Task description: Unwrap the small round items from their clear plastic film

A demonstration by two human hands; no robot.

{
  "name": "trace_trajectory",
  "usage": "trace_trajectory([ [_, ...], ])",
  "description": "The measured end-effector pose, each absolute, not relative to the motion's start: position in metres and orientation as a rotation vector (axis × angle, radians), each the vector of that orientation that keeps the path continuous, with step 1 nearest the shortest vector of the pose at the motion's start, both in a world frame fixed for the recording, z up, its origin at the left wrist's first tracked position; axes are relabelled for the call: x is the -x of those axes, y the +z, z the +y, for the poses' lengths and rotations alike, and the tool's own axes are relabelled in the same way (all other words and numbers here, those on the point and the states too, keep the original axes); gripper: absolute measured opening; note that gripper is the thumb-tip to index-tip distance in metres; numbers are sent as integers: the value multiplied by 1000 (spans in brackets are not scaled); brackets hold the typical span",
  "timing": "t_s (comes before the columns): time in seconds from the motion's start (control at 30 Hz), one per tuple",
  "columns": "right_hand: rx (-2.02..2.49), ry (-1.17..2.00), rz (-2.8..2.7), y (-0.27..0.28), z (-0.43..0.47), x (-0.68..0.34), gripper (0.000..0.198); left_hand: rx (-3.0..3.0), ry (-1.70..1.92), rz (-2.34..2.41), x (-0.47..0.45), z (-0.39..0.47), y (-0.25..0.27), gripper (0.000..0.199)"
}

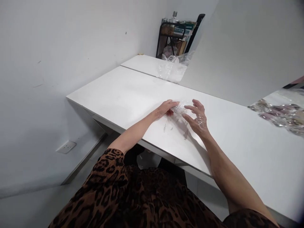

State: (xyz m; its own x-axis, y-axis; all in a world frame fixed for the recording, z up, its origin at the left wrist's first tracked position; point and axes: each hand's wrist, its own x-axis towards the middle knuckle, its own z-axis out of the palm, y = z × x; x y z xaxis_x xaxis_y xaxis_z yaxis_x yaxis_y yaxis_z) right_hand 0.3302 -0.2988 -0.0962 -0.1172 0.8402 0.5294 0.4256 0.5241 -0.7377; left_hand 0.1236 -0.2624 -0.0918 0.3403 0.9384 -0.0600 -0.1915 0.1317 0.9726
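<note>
Above the white table (133,95), my left hand (166,108) is closed around the left end of a small bundle of crinkled clear plastic wrap (180,107). Something red (169,112) shows under its fingers, too small to name. At the bundle's right end is my right hand (199,117), its fingers curved and spread apart. The thumb and forefinger come close to the plastic; whether they touch it I cannot tell. A shiny clear film (200,121) lies against that palm. What is inside the bundle is hidden.
Loose clear plastic (169,68) lies at the table's back. A grey panel (237,47) rises behind the right side. Plastic-wrapped items (282,112) lie at far right. A black rack (174,34) with boxes stands beyond, and a white wall (71,41) borders the left.
</note>
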Motion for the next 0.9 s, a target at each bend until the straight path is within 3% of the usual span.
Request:
trace_trajectory([
  [0.07, 1014, 519, -1716, -91, -302, -328, 38, -1110, 911, 852, -124, -262, -91, 54],
  [0.17, 990, 651, -1516, -88, -303, -323, 39, -1093, 828, 835, -128, -264, -87, 65],
  [0.47, 898, 1162, -1077, -79, -299, -321, 50, -1112, 897, 675, -132, -278, -82, 53],
  [0.67, 938, 1086, -767, -73, -274, -365, 32, -904, 912, 634, -126, -271, -77, 32],
  [0.77, 989, 1031, -903, -77, -271, -372, 29, -797, 937, 685, -127, -267, -81, 28],
  [0.83, 1016, 963, -1189, -79, -277, -365, 39, -760, 974, 713, -129, -266, -85, 32],
  [0.9, 1028, 867, -1511, -79, -288, -352, 61, -788, 1006, 697, -131, -266, -88, 38],
])
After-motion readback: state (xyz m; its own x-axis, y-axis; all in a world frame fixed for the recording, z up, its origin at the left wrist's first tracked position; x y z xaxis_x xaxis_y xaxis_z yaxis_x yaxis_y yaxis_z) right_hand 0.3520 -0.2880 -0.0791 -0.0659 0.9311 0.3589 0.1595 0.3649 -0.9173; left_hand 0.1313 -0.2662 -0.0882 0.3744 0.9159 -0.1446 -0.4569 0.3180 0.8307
